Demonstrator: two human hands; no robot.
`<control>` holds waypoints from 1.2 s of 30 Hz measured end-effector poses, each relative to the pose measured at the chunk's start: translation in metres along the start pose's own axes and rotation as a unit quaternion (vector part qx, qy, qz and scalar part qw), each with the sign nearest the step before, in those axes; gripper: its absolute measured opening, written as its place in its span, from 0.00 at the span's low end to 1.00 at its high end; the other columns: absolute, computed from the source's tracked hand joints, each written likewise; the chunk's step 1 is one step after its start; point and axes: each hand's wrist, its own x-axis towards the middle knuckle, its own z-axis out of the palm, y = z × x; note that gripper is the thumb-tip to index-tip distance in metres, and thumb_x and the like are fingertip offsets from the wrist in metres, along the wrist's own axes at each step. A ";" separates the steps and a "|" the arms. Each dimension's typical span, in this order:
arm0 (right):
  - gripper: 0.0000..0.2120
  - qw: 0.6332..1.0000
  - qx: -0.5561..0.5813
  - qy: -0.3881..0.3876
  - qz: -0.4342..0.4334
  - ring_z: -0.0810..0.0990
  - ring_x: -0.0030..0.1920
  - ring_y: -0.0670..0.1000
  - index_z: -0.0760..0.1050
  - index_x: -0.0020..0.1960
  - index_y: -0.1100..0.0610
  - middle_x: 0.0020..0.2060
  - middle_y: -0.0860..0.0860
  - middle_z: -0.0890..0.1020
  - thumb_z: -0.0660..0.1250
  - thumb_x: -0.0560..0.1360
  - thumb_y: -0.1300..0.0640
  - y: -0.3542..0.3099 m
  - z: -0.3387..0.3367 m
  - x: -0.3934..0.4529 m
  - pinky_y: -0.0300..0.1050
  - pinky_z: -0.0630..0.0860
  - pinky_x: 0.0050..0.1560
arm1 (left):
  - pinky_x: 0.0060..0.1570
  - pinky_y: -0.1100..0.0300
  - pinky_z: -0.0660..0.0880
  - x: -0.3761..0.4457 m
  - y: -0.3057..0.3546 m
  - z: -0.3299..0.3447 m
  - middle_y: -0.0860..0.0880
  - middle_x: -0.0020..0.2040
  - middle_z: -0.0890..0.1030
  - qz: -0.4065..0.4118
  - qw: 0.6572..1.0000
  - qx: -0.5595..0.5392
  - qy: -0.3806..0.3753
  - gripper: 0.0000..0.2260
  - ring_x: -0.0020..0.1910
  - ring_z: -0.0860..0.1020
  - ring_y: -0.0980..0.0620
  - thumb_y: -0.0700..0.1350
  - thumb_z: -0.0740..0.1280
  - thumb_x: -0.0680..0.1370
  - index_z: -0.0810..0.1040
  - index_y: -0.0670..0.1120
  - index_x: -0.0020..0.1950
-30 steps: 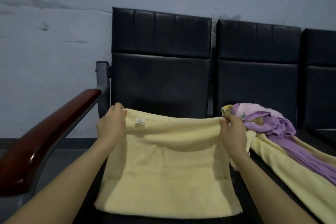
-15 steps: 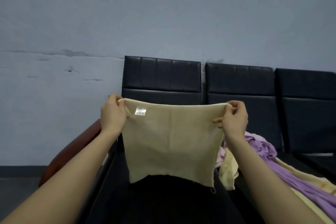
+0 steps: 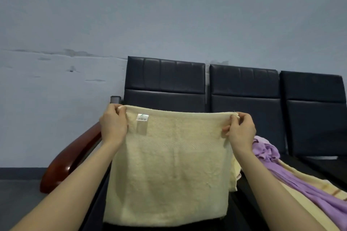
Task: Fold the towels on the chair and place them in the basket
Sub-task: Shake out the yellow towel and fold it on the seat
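A pale yellow towel hangs flat in the air in front of the black chair, a white label near its top left corner. My left hand pinches the top left corner and my right hand pinches the top right corner, stretching the upper edge level. On the seat to the right lies a purple towel across another pale yellow towel. No basket is in view.
A row of black padded seats runs along a grey-blue wall. A red-brown wooden armrest curves down at the left end, with a grey metal post behind it. Dark floor shows at the lower left.
The yellow towel, lying on the seat a second ago, was lifted by both hands and now hangs at full length, closer to the camera. The view has tilted upward.
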 end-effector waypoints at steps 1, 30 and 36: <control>0.04 1.000 -0.022 0.000 -0.004 0.80 0.38 0.54 0.71 0.51 0.58 0.46 0.56 0.79 0.58 0.81 0.61 0.004 0.002 0.001 0.52 0.77 0.45 | 0.41 0.59 0.69 0.000 -0.005 0.003 0.47 0.41 0.78 -0.004 1.000 0.005 -0.004 0.07 0.41 0.76 0.49 0.45 0.59 0.81 0.74 0.44 0.49; 0.05 0.997 -0.070 -0.005 0.039 0.68 0.58 0.55 0.73 0.52 0.54 0.41 0.42 0.72 0.59 0.79 0.59 0.085 -0.003 -0.071 0.57 0.68 0.62 | 0.63 0.49 0.59 -0.091 -0.077 0.004 0.43 0.55 0.76 -0.054 0.988 0.145 0.014 0.05 0.61 0.67 0.42 0.42 0.60 0.80 0.75 0.44 0.52; 0.06 0.978 -0.162 -0.060 0.120 0.72 0.59 0.59 0.74 0.51 0.55 0.48 0.54 0.78 0.59 0.78 0.60 0.132 -0.005 -0.096 0.54 0.65 0.62 | 0.60 0.48 0.66 -0.110 -0.124 0.013 0.43 0.58 0.75 -0.106 0.969 0.201 -0.095 0.09 0.53 0.75 0.42 0.41 0.60 0.81 0.77 0.43 0.56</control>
